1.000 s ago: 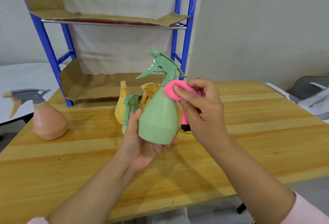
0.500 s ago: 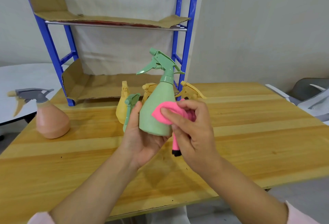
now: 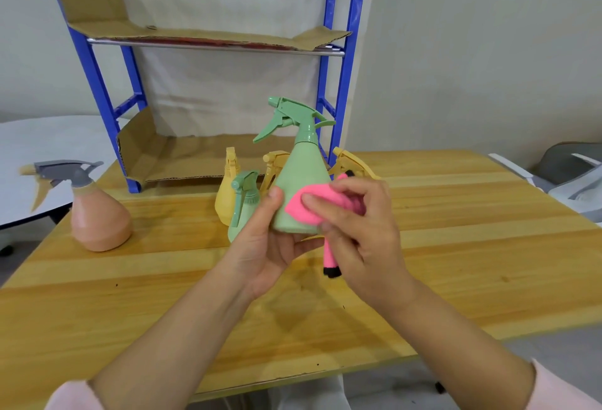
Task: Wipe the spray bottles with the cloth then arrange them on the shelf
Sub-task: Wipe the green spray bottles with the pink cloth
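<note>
Green spray bottle upright, above table, in front of shelf | my left hand closed round its base | right hand pinching pink cloth against its side | step: wiping | next, I judge: finish, then shelve it.

1. Held spray bottle: mint green all over.
2. Cloth: hot pink, black-edged tip.
3. Far-left bottle: peachy, grey trigger.
4. Shelf frame: bright blue, brown cardboard liners.
5. Table: honey-yellow wood stripes.
</note>
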`<state>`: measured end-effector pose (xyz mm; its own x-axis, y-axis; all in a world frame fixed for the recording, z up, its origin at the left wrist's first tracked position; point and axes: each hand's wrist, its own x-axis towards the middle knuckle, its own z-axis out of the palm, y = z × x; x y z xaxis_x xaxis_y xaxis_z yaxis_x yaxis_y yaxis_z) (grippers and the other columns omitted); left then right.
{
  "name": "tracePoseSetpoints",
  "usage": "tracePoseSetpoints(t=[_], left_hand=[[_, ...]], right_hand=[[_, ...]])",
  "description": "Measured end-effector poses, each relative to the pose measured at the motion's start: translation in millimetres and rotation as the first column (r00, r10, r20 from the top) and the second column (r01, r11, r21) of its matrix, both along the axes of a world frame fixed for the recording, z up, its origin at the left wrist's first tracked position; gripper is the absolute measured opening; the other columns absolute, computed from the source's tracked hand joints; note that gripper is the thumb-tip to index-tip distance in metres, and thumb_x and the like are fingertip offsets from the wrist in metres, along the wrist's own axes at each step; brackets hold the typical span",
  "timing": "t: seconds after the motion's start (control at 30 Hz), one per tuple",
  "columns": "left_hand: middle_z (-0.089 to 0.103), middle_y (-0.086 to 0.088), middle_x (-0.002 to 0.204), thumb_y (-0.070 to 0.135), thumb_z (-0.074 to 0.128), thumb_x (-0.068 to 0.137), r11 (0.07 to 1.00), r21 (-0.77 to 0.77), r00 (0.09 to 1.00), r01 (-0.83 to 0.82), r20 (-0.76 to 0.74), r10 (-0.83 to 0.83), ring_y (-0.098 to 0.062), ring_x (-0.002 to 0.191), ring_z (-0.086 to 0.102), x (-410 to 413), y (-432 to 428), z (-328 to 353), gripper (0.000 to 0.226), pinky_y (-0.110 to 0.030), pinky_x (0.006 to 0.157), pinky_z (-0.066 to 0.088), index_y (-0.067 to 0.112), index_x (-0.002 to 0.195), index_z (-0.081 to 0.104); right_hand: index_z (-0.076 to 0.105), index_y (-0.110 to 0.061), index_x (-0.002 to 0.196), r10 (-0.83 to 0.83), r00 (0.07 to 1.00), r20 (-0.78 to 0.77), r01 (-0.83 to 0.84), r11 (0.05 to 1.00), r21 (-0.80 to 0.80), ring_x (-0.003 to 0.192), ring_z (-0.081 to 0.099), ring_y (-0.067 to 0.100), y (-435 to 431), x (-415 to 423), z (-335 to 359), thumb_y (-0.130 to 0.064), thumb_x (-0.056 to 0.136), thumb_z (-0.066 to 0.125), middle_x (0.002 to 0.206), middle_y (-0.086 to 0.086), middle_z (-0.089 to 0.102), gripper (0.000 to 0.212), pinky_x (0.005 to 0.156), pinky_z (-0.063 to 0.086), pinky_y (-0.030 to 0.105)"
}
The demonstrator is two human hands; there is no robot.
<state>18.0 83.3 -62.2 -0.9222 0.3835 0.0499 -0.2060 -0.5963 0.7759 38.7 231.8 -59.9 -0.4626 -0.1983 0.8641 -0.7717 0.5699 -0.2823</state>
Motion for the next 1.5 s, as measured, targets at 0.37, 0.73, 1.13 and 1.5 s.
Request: tracePoseSetpoints(t=[0.37, 0.73, 1.13, 1.5], left_hand=[[0.069, -0.012, 0.105, 0.049, 0.050, 0.077, 0.994, -0.091, 0.993, -0.059, 0.093, 0.067, -0.025, 0.092, 0.063, -2, 7, 4, 0.057, -0.042, 0.085, 0.047, 0.011, 0.120, 0.058], [0.067, -0.020, 0.115, 0.047, 0.037, 0.096, 0.990, -0.115, 0.989, -0.077, 0.116, 0.090, -0.033, 0.111, 0.061, -6, 10, 10, 0.052, -0.044, 0.090, 0.053, 0.006, 0.124, 0.053], [0.070, -0.005, 0.111, 0.029, 0.072, 0.062, 0.995, -0.100, 0.999, -0.001, -0.050, -0.004, -0.020, 0.102, 0.065, -4, 1, 3, 0.064, -0.036, 0.087, 0.055, 0.015, 0.122, 0.056], [0.064, -0.017, 0.121, 0.030, 0.066, 0.072, 0.995, -0.020, 0.993, -0.102, 0.063, 0.103, -0.029, 0.105, 0.063, -6, 0, 36, 0.059, -0.037, 0.079, 0.057, 0.005, 0.124, 0.054]], right_hand=[[0.063, -0.021, 0.120, 0.148, 0.937, 0.317, -0.035, 0.941, -0.337, 0.109, 0.048, 0.004, 7, -12, 19, -0.005, 0.091, 0.053, 0.112, -0.001, 0.047, 0.035, 0.093, 0.038, 0.011], [0.062, -0.023, 0.120, 0.062, 0.988, 0.141, -0.044, 0.991, -0.128, 0.112, 0.046, 0.030, 6, 4, -19, -0.012, 0.090, 0.057, 0.118, -0.005, 0.044, 0.033, 0.095, 0.044, 0.033], [0.067, -0.027, 0.117, 0.198, 0.894, 0.401, -0.025, 0.918, -0.396, 0.110, 0.050, 0.003, 9, -21, 29, -0.012, 0.093, 0.053, 0.111, -0.005, 0.051, 0.031, 0.094, 0.040, 0.013], [0.062, -0.017, 0.117, -0.064, 0.990, -0.123, 0.053, 0.994, -0.094, 0.104, 0.051, 0.034, 9, 5, -14, -0.008, 0.090, 0.060, 0.115, 0.004, 0.046, 0.029, 0.088, 0.048, 0.039]])
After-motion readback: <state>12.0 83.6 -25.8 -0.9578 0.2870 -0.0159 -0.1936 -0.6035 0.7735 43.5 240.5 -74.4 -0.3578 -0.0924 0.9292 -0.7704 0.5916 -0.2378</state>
